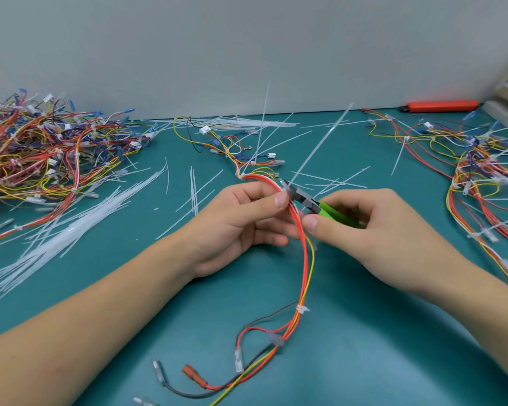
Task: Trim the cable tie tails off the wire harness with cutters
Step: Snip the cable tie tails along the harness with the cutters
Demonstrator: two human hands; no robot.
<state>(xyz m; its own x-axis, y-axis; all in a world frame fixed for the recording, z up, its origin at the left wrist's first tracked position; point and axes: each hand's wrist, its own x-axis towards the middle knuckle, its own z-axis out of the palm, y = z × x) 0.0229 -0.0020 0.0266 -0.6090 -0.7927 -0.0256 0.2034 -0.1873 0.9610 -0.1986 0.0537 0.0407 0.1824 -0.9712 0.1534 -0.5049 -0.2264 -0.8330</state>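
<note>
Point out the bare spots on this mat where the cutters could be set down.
Bare mat lies between the right forearm and the harness; another patch sits left of the left forearm. Crowded: harness pile far left, loose ties, right-edge harnesses.

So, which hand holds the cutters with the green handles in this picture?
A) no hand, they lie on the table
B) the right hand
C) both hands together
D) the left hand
B: the right hand grips the green handles of the cutters, with the cutter head at the cable tie, while the left hand pinches the wire harness.
</note>
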